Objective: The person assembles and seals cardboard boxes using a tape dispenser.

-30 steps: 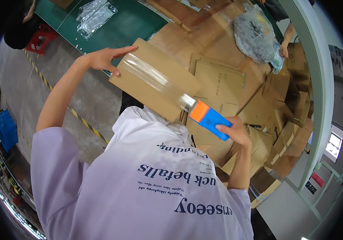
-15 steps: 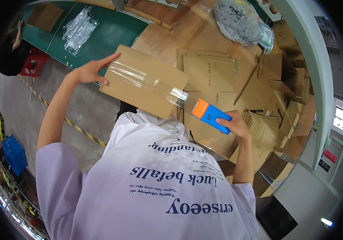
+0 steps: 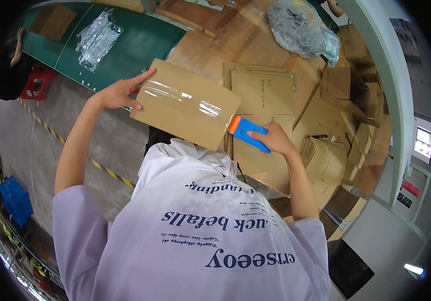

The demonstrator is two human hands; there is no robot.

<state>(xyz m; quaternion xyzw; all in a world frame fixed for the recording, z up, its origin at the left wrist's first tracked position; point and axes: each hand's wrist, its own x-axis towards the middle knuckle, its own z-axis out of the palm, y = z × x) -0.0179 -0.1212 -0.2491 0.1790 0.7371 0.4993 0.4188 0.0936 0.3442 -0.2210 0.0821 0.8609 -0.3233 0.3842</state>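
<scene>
A closed cardboard box [image 3: 175, 113] lies in front of me, tilted down to the right, with a strip of clear shiny tape [image 3: 177, 93] running lengthwise over its top. My left hand [image 3: 115, 94] grips its left end, index finger over the top corner and thumb lower down. In my right hand [image 3: 275, 138] is a blue tape dispenser [image 3: 252, 134] with an orange head. That head is up against the right end of the box, where the tape meets the edge.
Flattened cartons [image 3: 263, 95] lie stacked behind the box on the wooden table [image 3: 225, 47]. Folded cardboard [image 3: 321, 158] and an open carton [image 3: 337, 84] stand right. A filled plastic bag [image 3: 295, 30] sits at the back. Clear packaging [image 3: 97, 42] rests on the green table [image 3: 145, 37]; another person [image 3: 9, 78] sits far left.
My right hand has brought the tape dispenser left, from apart from the box to its right end. The loose tape there no longer sticks out. The box has shifted slightly right.
</scene>
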